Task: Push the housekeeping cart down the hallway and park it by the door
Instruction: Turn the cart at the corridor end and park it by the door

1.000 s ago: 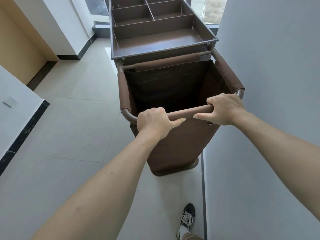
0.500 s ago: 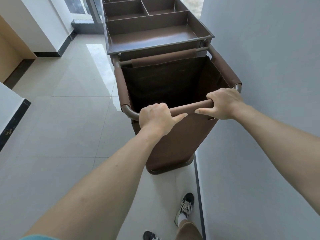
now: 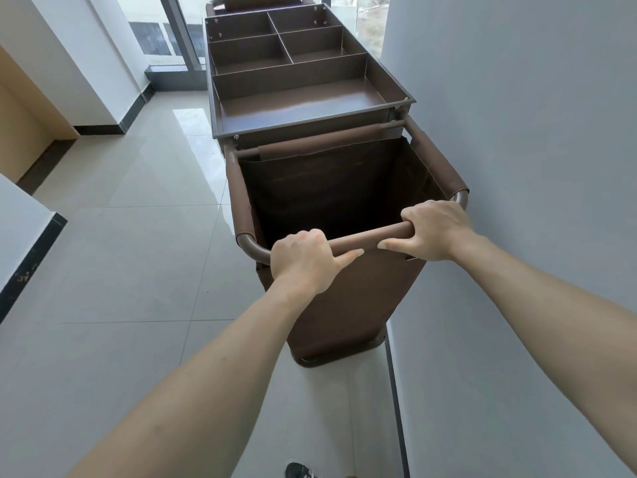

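The brown housekeeping cart (image 3: pixel 344 305) stands ahead of me, close along the right wall. Its near end is an open fabric laundry bag; beyond it lies a top tray (image 3: pixel 396 88) split into several bare compartments. A brown handle bar (image 3: pixel 370 238) crosses the bag's near edge. My left hand (image 3: pixel 303 260) grips the bar left of its middle, thumb lying along it. My right hand (image 3: pixel 437 231) grips it near the right corner. Both arms are stretched out. The cart's wheels are hidden.
A grey wall (image 3: pixel 517 167) runs tight along the cart's right side. Pale floor tiles (image 3: pixel 120 270) spread to the left. A glass window or door with a dark frame (image 3: pixel 179 36) closes the far end. White wall corners (image 3: pixel 20 222) and a wooden panel (image 3: pixel 17 132) jut in on the left.
The cart has rolled forward along the right wall toward the glass at the end; more of its tray shows. Both hands keep their grip on the bar.
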Motion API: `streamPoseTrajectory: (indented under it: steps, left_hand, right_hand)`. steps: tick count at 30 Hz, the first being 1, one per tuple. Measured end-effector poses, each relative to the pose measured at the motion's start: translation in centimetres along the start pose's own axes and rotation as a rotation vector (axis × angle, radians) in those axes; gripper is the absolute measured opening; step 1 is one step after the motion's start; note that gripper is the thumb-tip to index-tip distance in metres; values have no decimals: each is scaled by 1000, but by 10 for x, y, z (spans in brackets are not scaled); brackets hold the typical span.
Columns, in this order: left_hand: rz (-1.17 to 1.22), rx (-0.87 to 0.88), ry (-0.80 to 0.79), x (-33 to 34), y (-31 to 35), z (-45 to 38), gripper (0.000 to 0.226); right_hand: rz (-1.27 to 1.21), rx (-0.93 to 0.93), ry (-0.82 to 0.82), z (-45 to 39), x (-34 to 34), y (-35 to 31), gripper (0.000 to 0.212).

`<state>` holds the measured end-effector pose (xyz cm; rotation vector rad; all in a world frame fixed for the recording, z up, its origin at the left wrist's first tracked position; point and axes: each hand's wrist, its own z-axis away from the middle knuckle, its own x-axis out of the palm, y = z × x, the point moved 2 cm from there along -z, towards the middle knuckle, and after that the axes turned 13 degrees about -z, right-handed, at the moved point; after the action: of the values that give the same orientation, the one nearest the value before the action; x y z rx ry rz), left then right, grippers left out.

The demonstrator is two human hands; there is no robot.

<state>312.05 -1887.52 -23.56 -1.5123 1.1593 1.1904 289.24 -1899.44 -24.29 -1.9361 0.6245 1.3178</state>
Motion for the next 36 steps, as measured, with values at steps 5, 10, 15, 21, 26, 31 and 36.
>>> streamPoseTrajectory:
  steps: [5, 10, 15, 21, 26, 31, 36]
  left_hand:
    - [-33, 2, -10, -3, 5, 25, 64]
    - [-40, 11, -13, -11, 10, 51, 64]
    - [-23, 26, -23, -14, 12, 76, 66]
    - [-16, 34, 2, -18, 15, 108, 65]
    - [-11, 39, 4, -21, 18, 132, 65]
    - [9, 42, 15, -27, 19, 155, 63]
    - [33, 44, -5, -30, 17, 168, 61]
  right_hand:
    - [-16, 31, -16, 28, -4, -10, 67]
    - [-19, 43, -22, 55, -7, -20, 63]
    - [-28, 58, -26, 82, -13, -31, 60]
    - [-13, 78, -39, 115, -19, -45, 65]
    - [-29, 87, -39, 140, -23, -55, 66]
    - [-47, 109, -27, 165, -26, -68, 66]
    - [-57, 146, -53, 179, -31, -79, 58]
